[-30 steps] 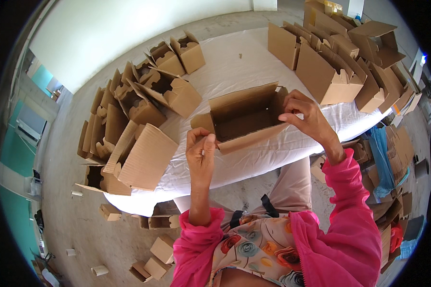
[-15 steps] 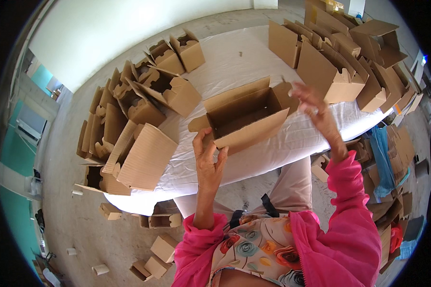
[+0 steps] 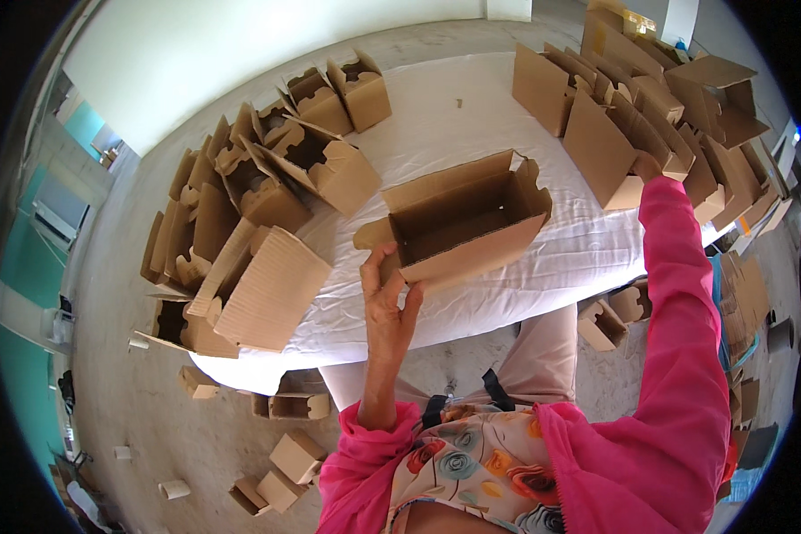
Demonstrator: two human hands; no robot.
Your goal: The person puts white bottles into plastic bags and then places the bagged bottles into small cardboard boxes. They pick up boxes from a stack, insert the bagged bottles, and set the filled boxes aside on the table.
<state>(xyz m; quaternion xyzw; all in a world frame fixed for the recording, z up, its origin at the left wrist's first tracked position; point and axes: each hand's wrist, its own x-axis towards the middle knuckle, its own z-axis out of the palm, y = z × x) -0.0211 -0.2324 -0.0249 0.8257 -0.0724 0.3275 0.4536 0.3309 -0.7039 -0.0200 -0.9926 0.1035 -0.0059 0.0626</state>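
An open-topped cardboard box (image 3: 472,245) stands in front of me on the white cloth, its long flap up at the back. My left hand (image 3: 388,294) grips its left front corner, thumb on the near wall and fingers by the end flap. Off to the right, my right hand (image 3: 647,166) reaches out to an upright cardboard box (image 3: 596,151) in the right-hand group and touches its near end. The fingers of that hand are mostly hidden, so I cannot tell whether they have closed on the cardboard.
Several open cardboard boxes (image 3: 329,173) crowd the left of the cloth-covered table (image 3: 454,89). More boxes (image 3: 716,98) are packed along the right edge. Small boxes (image 3: 298,456) and a short tube (image 3: 174,489) lie on the floor.
My right hand has left the right end of the middle box and moved right to the box group. The end flap it was beside now stands upright. My left hand keeps its hold.
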